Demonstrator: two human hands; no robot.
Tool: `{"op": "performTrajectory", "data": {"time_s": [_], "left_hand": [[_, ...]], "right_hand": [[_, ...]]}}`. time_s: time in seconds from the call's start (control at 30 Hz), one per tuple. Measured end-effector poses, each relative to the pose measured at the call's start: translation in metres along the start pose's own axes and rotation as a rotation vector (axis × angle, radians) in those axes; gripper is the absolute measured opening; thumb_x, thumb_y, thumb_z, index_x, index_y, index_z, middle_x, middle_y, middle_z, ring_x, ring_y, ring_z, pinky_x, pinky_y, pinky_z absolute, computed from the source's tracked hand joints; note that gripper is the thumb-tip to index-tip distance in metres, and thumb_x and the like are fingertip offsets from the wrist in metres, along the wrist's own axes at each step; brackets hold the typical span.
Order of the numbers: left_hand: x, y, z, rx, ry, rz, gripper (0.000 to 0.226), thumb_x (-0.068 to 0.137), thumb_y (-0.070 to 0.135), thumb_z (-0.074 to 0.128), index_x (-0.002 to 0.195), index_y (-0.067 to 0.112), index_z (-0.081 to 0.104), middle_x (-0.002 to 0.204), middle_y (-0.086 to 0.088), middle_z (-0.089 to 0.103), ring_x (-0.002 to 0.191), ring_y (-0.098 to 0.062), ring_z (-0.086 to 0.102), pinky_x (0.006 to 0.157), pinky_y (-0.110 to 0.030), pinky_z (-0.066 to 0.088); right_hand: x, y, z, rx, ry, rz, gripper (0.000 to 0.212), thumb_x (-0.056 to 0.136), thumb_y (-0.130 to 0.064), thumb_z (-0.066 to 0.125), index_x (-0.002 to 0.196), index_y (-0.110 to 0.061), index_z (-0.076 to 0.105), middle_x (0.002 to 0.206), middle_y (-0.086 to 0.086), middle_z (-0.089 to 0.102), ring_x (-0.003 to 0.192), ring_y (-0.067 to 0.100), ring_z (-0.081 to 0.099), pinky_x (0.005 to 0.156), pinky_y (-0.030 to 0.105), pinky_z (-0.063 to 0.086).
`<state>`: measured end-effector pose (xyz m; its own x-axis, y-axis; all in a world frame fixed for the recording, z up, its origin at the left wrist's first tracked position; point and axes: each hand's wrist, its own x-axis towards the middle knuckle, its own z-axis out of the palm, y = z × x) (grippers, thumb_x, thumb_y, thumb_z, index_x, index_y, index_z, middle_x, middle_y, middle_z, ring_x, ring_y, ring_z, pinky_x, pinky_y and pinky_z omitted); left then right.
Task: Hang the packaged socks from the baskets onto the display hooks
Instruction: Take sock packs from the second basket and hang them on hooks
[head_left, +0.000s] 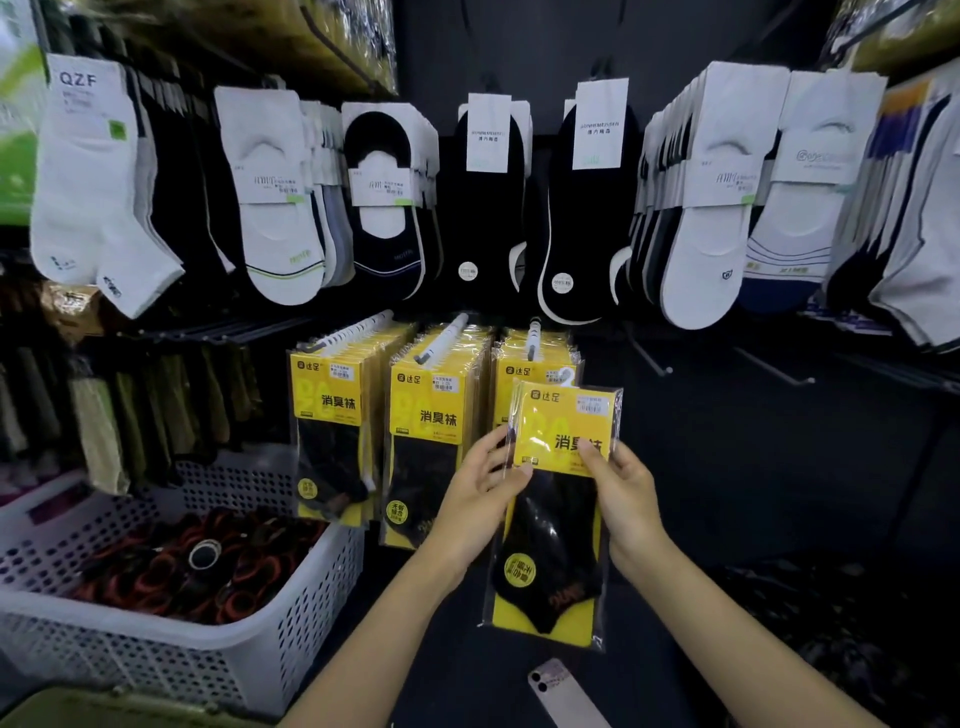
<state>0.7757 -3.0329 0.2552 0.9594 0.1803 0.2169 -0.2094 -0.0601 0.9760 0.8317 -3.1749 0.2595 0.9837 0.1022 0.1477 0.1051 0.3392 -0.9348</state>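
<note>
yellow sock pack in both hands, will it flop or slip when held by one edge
Probably stiff up top: the sock pack has a flat yellow card insert and hangs straight. Likely light, since the left hand and right hand pinch it with just fingers. Its glossy sleeve may be slippery.

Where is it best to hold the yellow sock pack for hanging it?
Grip the yellow sock pack by the side edges of its upper card, coming from below, as the left hand and right hand do; this leaves the white hanger on top free for the hook.
</note>
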Motion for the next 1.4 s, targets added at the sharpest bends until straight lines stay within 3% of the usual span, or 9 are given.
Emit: {"op": "performTrajectory", "data": {"time_s": [0.27,0.43,0.53,0.63,0.73,0.87,1.0,1.23,1.4], "left_hand": [[0.017,-0.003,0.001,0.02,0.146,0.033,0.062,0.094,0.036,0.054,0.148,0.034,0.023,0.143,0.01,0.041,0.118,-0.001,0.043,0.088,-0.015,0.036],[0.049,-0.012,0.011,0.031,0.178,0.034,0.058,0.099,0.033,0.045,0.15,0.03,0.019,0.153,0.006,0.03,0.136,-0.008,0.032,0.113,-0.031,0.028],[0.076,-0.019,0.019,0.048,0.178,0.002,0.057,0.1,0.034,0.041,0.151,0.029,0.016,0.155,0.002,0.026,0.141,-0.014,0.028,0.117,-0.039,0.024],[0.107,-0.028,0.025,0.1,0.164,-0.021,0.059,0.1,0.039,0.037,0.151,0.034,0.007,0.158,0.007,0.017,0.143,-0.014,0.02,0.111,-0.029,0.02],[0.139,-0.034,0.028,0.169,0.161,-0.069,0.061,0.1,0.044,0.033,0.15,0.037,0.0,0.159,0.008,0.006,0.146,-0.017,0.013,0.114,-0.036,0.018],[0.172,-0.043,0.029,0.219,0.2,-0.064,0.062,0.1,0.042,0.035,0.151,0.034,0.001,0.159,0.004,0.009,0.145,-0.018,0.014,0.115,-0.038,0.019],[0.177,-0.052,0.027,0.193,0.194,-0.044,0.064,0.1,0.04,0.038,0.15,0.036,-0.001,0.159,0.006,0.011,0.145,-0.017,0.017,0.113,-0.037,0.023],[0.085,-0.097,0.036,0.314,0.14,-0.06,0.065,0.097,0.041,0.044,0.151,0.03,0.008,0.158,0.009,0.014,0.137,0.0,0.014,0.108,-0.019,0.012],[-0.059,-0.179,0.063,0.23,-0.029,-0.421,0.057,0.097,0.033,0.05,0.147,0.022,0.027,0.149,0.008,0.033,0.137,-0.01,0.032,0.113,-0.031,0.029]], "right_hand": [[0.033,-0.001,0.022,-0.172,-0.05,-0.083,0.008,0.093,-0.019,0.058,0.093,-0.022,0.066,0.095,0.0,0.073,0.093,0.016,0.07,0.083,0.031,0.055],[0.065,0.011,0.028,-0.199,-0.002,0.012,0.008,0.092,-0.021,0.061,0.095,-0.017,0.067,0.1,0.006,0.072,0.093,0.019,0.069,0.087,0.037,0.055],[0.088,0.017,0.024,-0.185,0.047,0.1,0.015,0.087,-0.028,0.067,0.088,-0.013,0.069,0.091,0.004,0.072,0.084,0.016,0.069,0.072,0.029,0.056],[0.115,0.022,0.024,-0.222,0.089,0.119,0.02,0.085,-0.033,0.069,0.079,-0.013,0.068,0.08,-0.001,0.069,0.073,0.009,0.065,0.057,0.02,0.046],[0.143,0.028,0.027,-0.257,0.11,0.144,0.022,0.085,-0.036,0.068,0.071,-0.021,0.061,0.076,-0.005,0.061,0.071,0.007,0.056,0.065,0.023,0.044],[0.173,0.036,0.027,-0.305,0.101,0.161,0.023,0.087,-0.04,0.065,0.082,-0.019,0.055,0.082,-0.004,0.055,0.083,0.014,0.053,0.079,0.029,0.043],[0.171,0.047,0.019,-0.32,0.054,0.098,0.016,0.09,-0.034,0.062,0.093,-0.018,0.062,0.097,0.001,0.064,0.083,0.01,0.06,0.07,0.023,0.048],[0.083,0.091,-0.054,-0.491,-0.012,0.075,0.03,0.09,-0.017,0.063,0.12,-0.012,0.056,0.116,0.0,0.058,0.101,0.009,0.056,0.082,0.015,0.043],[-0.031,0.141,-0.136,-0.637,-0.186,0.391,0.014,0.089,-0.013,0.065,0.102,-0.018,0.064,0.109,-0.003,0.064,0.097,0.004,0.059,0.081,0.016,0.048]]}}
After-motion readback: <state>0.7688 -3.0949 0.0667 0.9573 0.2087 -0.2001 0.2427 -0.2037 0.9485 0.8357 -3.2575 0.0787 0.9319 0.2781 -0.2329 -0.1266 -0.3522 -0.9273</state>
